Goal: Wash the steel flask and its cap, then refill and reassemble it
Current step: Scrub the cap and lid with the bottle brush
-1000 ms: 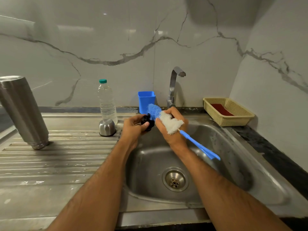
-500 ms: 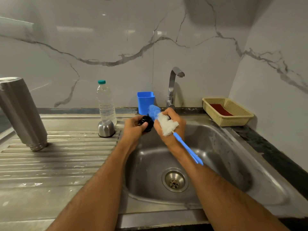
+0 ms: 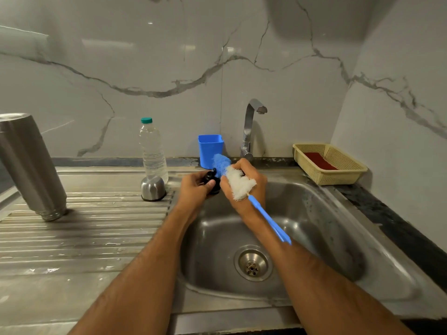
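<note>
Gripping a small black stopper (image 3: 212, 180) just above the centre of the frame, the left hand (image 3: 196, 192) curls its fingers and thumb round it over the near-left edge of the sink basin (image 3: 321, 228). The right hand (image 3: 244, 187), just to the right of it, is wrapped round the bristle end of a bottle brush (image 3: 238, 182); its blue tip touches the stopper, its white bristles bulge out between the fingers, and the blue handle runs down and right along the forearm toward the middle of the basin.

At the far left of the frame the steel flask (image 3: 29, 165) stands mouth down on the ribbed draining board (image 3: 84, 228), leaning in this wide view (the lens may be what tilts it). Its steel cap (image 3: 153, 188) sits upside down on the board left of centre, just in front of a clear water bottle (image 3: 152, 148) with a green lid. A blue plastic cup (image 3: 210, 147) stands against the marble wall behind the hands, with the tap (image 3: 250, 126) to its right; no water shows at the spout. In the right of the frame a yellow basket (image 3: 348, 170) on the dark counter holds something flat and red. The drain (image 3: 252, 263) lies below the hands in the lower middle.
</note>
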